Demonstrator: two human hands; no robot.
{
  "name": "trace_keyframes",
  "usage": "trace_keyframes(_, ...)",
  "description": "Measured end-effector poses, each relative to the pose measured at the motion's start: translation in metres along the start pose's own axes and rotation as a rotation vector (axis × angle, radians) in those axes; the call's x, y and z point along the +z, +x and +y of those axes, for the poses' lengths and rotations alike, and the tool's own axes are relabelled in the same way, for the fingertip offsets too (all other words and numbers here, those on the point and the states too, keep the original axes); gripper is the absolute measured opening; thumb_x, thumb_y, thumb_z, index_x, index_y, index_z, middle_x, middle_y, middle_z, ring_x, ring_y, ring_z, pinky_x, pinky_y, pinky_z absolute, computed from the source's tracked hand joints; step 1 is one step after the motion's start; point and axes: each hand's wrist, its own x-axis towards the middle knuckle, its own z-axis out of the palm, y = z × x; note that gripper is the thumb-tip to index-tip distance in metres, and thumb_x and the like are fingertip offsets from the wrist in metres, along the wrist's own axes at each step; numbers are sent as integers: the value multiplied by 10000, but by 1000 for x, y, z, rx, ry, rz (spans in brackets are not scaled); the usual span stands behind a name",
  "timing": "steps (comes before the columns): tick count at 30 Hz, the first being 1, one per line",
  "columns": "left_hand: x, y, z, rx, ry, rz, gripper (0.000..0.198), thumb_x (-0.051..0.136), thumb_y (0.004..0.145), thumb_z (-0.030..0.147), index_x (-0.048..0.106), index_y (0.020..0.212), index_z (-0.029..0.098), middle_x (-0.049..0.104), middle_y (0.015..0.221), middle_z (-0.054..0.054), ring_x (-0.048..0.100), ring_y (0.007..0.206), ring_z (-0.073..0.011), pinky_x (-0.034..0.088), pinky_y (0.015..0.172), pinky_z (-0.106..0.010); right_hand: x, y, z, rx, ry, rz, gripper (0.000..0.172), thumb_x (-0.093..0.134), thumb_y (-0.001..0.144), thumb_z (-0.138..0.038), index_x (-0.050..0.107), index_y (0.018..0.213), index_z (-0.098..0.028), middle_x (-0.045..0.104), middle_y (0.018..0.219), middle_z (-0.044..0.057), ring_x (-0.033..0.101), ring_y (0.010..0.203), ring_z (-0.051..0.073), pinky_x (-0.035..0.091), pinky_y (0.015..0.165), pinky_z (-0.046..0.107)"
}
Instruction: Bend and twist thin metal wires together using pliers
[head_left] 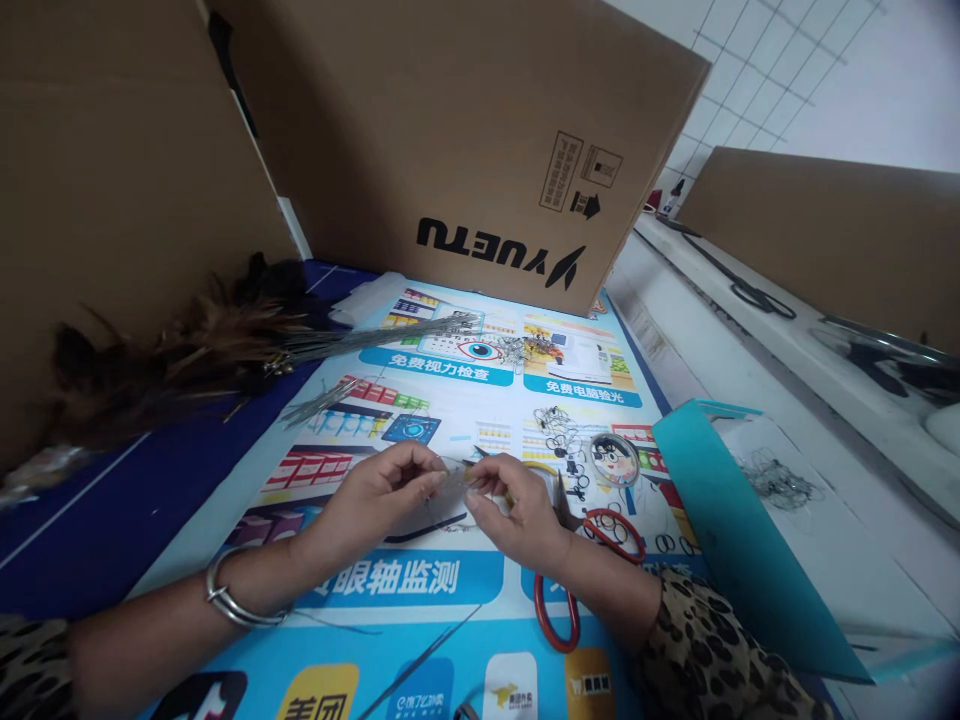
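Observation:
My left hand (397, 487) is closed in a pinch over the printed sheet. Facing it, my right hand (516, 505) is also pinched, its fingertips close to those of the left. Between them shows a small, pale, wiry piece (453, 484), too fine to make out. Scissors with red handles (616, 533) lie partly beneath my right wrist. Beyond the right hand are loose black loops (576, 470) and a round case with a cartoon face (615, 460). Dark strands (424, 660) lie nearer to me.
Brown feathers on long wire stems (360, 342) lie at the left, with a short bundle of wires (321, 402) nearer. A large cardboard box (480, 130) stands behind. To the right, a teal box (739, 540) stands by tangled wire (780, 482). A white ledge (712, 265) runs behind it.

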Motion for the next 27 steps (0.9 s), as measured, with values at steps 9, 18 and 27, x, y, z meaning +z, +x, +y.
trace_keyframes(9, -1, -1, -3, 7, 43, -36, 123, 573, 822, 301, 582, 838, 180, 611, 799, -20, 566, 735, -163, 459, 653, -257, 3, -1, 2, 106, 81, -14, 257, 565, 833, -307, 494, 1056, -204, 566, 831, 7, 542, 748, 128, 448, 673, 243)
trace_keyframes(18, 1, -1, -1, 7, 71, -65, 126, 553, 836, 303, 575, 831, 179, 594, 784, -15, 540, 727, -160, 437, 651, -264, 6, 1, 6, 155, 188, -47, 242, 550, 838, -317, 504, 1043, -198, 541, 817, 1, 529, 717, 116, 453, 651, 229)
trace_keyframes(27, 0, -2, -5, -11, 22, -67, 129, 561, 834, 305, 569, 856, 178, 597, 822, -22, 552, 773, -173, 434, 677, -282, 5, 1, 1, 71, 36, -19, 409, 690, 721, -308, 510, 1074, -207, 585, 881, 18, 555, 770, 144, 469, 712, 266)
